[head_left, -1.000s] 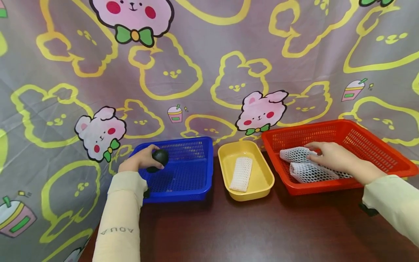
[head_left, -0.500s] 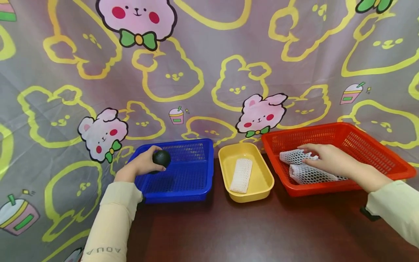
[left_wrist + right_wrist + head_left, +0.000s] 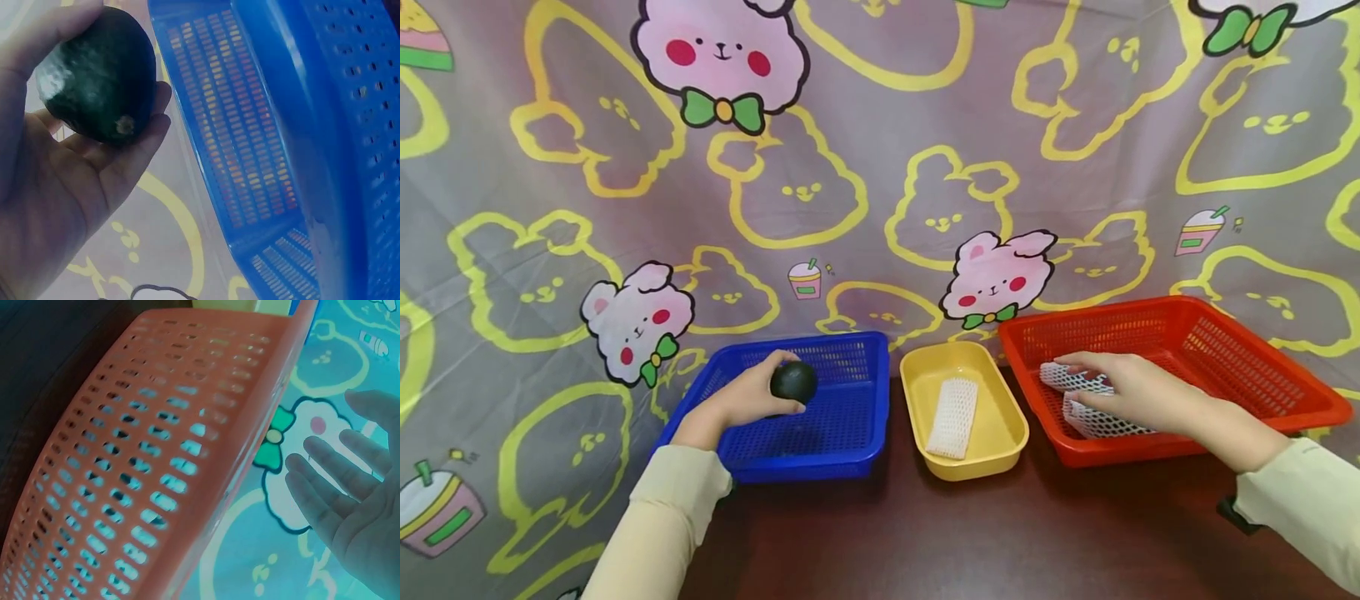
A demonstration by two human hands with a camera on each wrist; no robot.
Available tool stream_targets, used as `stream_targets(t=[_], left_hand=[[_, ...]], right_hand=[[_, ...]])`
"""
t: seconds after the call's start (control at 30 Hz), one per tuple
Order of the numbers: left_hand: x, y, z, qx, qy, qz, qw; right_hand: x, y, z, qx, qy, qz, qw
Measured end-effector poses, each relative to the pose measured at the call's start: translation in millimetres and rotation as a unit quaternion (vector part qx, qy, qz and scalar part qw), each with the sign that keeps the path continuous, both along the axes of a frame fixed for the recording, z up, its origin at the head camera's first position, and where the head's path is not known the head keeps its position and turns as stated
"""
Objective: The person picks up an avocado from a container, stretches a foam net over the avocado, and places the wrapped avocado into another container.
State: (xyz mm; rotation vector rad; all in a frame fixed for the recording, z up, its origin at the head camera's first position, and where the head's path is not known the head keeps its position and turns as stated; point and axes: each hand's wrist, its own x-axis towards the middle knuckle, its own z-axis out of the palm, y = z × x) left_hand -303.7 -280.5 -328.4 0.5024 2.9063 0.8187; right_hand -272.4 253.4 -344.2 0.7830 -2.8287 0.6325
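My left hand point(image 3: 747, 393) grips a dark green avocado point(image 3: 795, 382) above the blue basket point(image 3: 805, 469). In the left wrist view the avocado point(image 3: 103, 81) has a glossy skin and a small brown stem end, with thumb and fingers around it. Over the left part of the red basket point(image 3: 1150, 451) hovers my right hand point(image 3: 1150, 396), palm down. Its fingers point(image 3: 328, 478) are apart and relaxed in the right wrist view, with nothing between them. White foam net sleeves point(image 3: 1101, 422) lie in the red basket below that hand, partly hidden by it.
Between the two baskets stands a yellow tray point(image 3: 977, 473) with one flattened foam net sleeve point(image 3: 953, 417) in it. All three containers sit on a dark brown table point(image 3: 940, 542). A patterned curtain point(image 3: 880, 192) hangs right behind them.
My left hand has carried the avocado to the right, further over the blue basket. The right hand has shifted slightly left above the foam net sleeves. The head view has tilted up a little.
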Motion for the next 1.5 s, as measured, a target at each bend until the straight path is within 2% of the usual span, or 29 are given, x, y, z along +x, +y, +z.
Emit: stream_targets(t=[0.27,0.6,0.73,1.07,1.2,1.5], left_hand=[[7.5,15,3.3,0.031,0.0,-0.03,0.9991],[21.9,39,-1.3,0.08,-0.005,-0.052,0.9954],[27.2,50,-3.0,0.096,0.006,-0.06,0.9936],[45.5,79,-10.9,0.111,0.042,-0.111,0.9867],[52.0,91,-13.6,0.109,0.029,-0.125,0.9857],[64.8,110,-20.8,0.108,-0.006,-0.158,0.9815]], right_hand=[[2.2,-9,8.0,-0.009,0.004,0.013,1.0],[6.0,-15,2.2,-0.042,0.0,0.028,0.999],[5.7,-18,0.8,-0.052,-0.001,0.034,0.998],[1.6,-32,-2.0,-0.049,0.012,0.046,0.998],[1.0,-40,-4.1,-0.051,0.02,0.06,0.997],[-0.7,-55,-10.8,-0.06,-0.009,0.065,0.996]])
